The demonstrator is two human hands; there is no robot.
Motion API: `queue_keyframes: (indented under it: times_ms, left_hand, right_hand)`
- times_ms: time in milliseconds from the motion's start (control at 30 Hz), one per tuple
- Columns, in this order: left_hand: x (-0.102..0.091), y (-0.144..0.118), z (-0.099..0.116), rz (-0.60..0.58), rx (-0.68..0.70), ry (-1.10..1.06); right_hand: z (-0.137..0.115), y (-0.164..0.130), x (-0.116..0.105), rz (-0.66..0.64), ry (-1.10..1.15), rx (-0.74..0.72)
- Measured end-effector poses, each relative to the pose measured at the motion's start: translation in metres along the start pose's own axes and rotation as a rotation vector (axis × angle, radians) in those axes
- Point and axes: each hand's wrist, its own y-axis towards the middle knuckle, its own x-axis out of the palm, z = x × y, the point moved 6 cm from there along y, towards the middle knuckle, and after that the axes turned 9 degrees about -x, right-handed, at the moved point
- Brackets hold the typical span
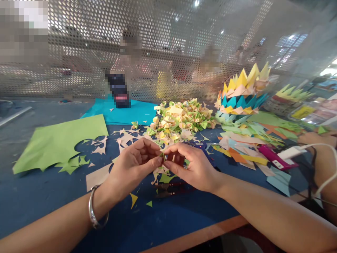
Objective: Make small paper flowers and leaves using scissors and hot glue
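My left hand [133,165] and my right hand [191,165] meet over the blue table [39,196], fingertips pinched together on a small green folded paper piece [162,155]. A silver bangle [93,211] circles my left wrist. Just beyond my fingers lies a heap of small folded paper pieces [181,119] in green, yellow and peach. Paper scraps [160,175] lie under my hands.
A cut green paper sheet [58,140] lies at left, a teal sheet [126,112] behind it. A stacked spiky paper crown [240,95] stands at right above coloured paper strips [244,144]. A pink tool [271,156] and a white cable [329,175] lie right. Another person's forearm [318,138] rests far right. A perforated screen [158,45] backs the table.
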Motion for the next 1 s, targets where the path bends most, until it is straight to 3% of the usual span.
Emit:
queue_keyframes:
  times_ms: [533, 867, 1000]
  left_hand:
    - [-0.0004, 0.0007, 0.0014, 0.045, 0.015, 0.044]
    - [0.0031, -0.0047, 0.0071, 0.086, 0.095, 0.192]
    - [0.0065, -0.0065, 0.0046, 0.068, 0.066, 0.239]
  right_hand:
    - [-0.0056, 0.0016, -0.0007, -0.004, -0.065, -0.054]
    - [-0.0079, 0.0017, -0.0006, 0.014, -0.135, -0.085]
    - [-0.0068, 0.0009, -0.0002, 0.027, -0.159, -0.098]
